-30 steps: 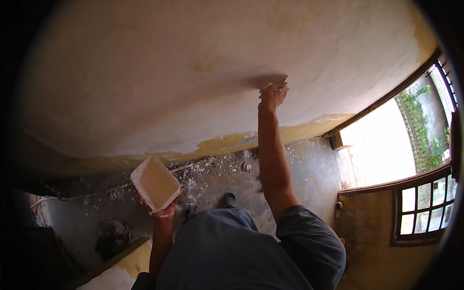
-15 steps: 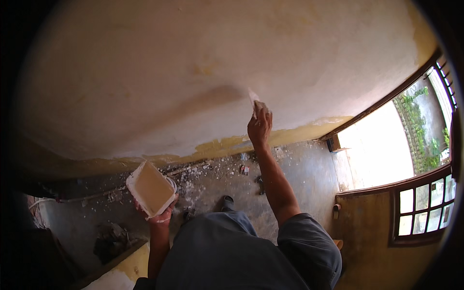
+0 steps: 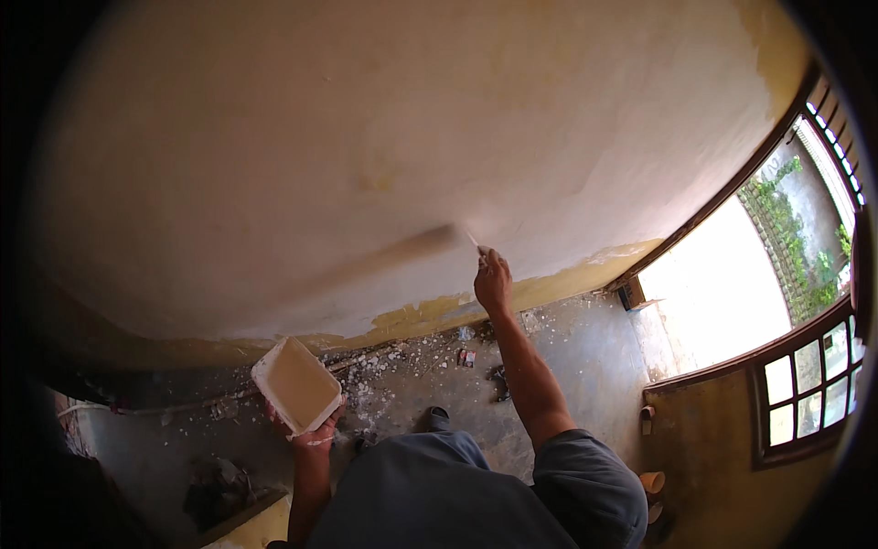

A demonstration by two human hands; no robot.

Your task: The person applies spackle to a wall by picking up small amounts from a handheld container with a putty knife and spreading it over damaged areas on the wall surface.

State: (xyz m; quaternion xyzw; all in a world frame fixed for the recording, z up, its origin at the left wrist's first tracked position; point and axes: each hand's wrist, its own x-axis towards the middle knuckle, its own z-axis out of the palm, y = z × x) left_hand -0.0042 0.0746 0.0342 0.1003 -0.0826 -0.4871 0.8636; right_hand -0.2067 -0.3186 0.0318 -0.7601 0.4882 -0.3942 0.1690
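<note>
My left hand [image 3: 313, 434] is wrapped round the underside of a white-smeared, squarish tub [image 3: 297, 384] of smooth cream-coloured paste, low at centre left. My right hand [image 3: 493, 279] grips a thin, pale spreading blade [image 3: 472, 238] at the face of a large plastered wall [image 3: 384, 119]; the blade casts a long shadow leftward, and whether its edge touches the wall is hard to tell. The wall is off-white, with yellow showing in patches and along its bottom strip. Both forearms come up from the lower edge, beside my grey-clad body.
A grey floor [image 3: 594, 357] strewn with white flakes runs along the wall, with a long pipe or cord, a small packet [image 3: 466, 358] and a dark heap [image 3: 215, 494]. A bright doorway [image 3: 709, 284] and barred window [image 3: 808, 389] are at right, sandals near my feet.
My right hand has moved down the wall with the blade, slightly leftward. The view has shifted a little, so the floor and doorway sit lower. My left hand still holds the tub.
</note>
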